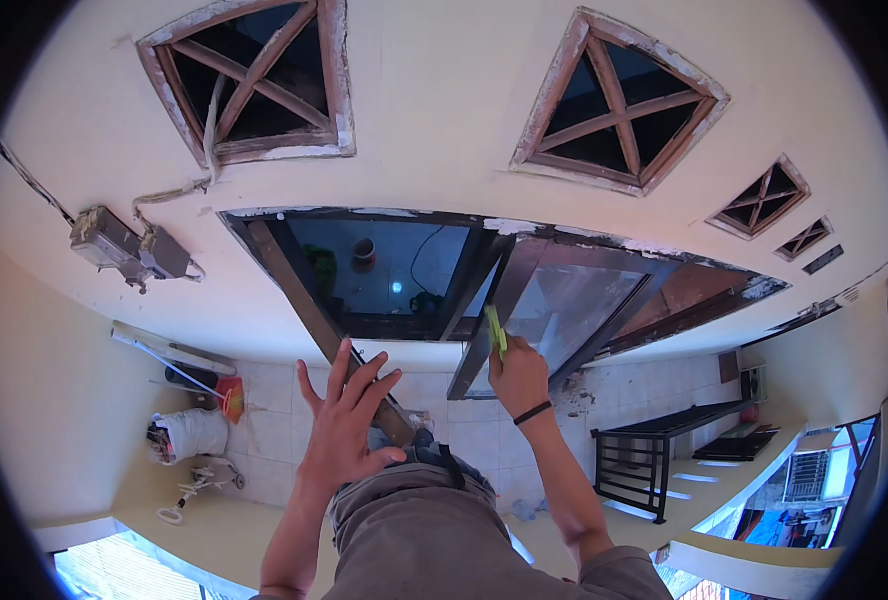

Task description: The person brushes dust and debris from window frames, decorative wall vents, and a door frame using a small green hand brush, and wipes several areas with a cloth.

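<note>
Gripping a slim lime-green handheld tool (495, 326) at the open, dark-brown wooden window sash (513, 285), the right hand (520, 382) could slip should the sash swing; the left hand (344, 425), fingers spread, apparently empty, steadies nothing.

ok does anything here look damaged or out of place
Yes: the window frame has ragged white patches along its top edge, the two large vents above have chipped-looking edges, and dark debris lies scattered on the tiled floor near the open sash, so it looks worn and littered.
</note>
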Motion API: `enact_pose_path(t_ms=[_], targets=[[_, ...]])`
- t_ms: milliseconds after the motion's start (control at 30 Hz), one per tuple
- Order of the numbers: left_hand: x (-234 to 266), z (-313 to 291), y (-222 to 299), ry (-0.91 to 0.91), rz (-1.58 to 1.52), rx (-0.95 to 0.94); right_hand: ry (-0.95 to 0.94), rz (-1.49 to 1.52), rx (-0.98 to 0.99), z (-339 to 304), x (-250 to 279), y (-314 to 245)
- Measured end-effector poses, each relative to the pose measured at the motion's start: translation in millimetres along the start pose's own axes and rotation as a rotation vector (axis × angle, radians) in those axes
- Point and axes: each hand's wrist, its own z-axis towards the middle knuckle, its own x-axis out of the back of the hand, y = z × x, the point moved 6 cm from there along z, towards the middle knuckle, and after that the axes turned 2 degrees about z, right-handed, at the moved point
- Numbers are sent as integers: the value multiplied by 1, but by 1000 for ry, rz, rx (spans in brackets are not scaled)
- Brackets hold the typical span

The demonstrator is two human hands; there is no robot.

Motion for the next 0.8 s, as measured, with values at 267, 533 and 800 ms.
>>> enact_pose_path(t_ms=[267, 533, 800], targets=[[14, -28, -13, 18, -87, 38, 405, 105, 31, 16, 37, -25], [24, -36, -22, 3, -78, 23, 401, 191, 45, 15, 27, -13], [7, -22, -16, -8, 1, -65, 241, 539, -174, -21, 76, -10]])
